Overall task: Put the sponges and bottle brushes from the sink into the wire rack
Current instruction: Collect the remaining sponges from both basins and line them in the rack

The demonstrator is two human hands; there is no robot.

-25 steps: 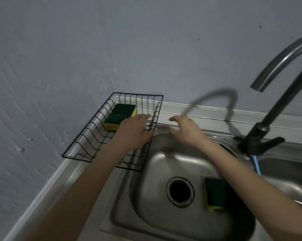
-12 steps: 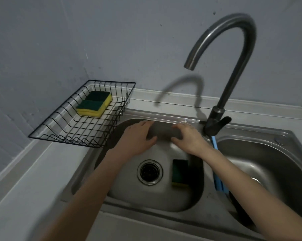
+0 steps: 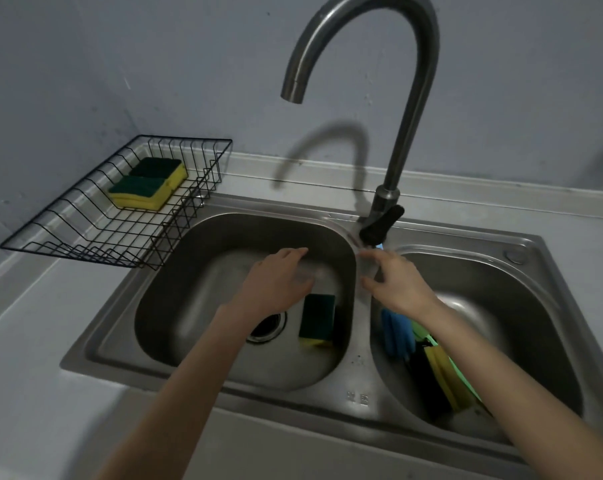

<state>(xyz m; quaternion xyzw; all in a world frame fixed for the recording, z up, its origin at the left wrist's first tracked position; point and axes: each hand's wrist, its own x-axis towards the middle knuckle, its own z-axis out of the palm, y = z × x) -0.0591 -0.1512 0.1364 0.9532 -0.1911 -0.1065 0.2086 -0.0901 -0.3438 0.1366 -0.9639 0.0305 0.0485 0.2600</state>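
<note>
Stamped mark (unreadable) — sink (image 3: 357,398) rim

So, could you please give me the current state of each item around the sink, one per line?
Wire rack: on the counter, holding two sponges.
Sponge in left basin: lying by the drain, not held.
Right basin items: blue brush, sponge, green item piled together, untouched.
Left hand: open, empty, over the left basin.
Right hand: open, empty, over the divider.
Faucet: no water running.
</note>
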